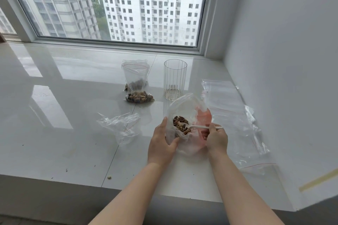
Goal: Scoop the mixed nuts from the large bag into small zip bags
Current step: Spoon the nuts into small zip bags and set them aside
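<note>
The large bag point(188, 107) is clear to milky white, with a pink-red patch on its right side. The mixed nuts point(180, 125) inside are dark brown, tan and pale yellow, and the spoon point(206, 127) reaching into them is plain white. A small zip bag point(140, 96) lying flat shows the same brown and tan mix through clear plastic; the upright zip bag point(135, 74) behind it is clear with a thin red line at the mouth. The empty bags point(236, 115) at right are clear with thin red lines too. The glass point(175, 82) is colourless with vertical ribs. The sill point(54, 115) is glossy white, the wall point(292, 60) pale grey-white
</note>
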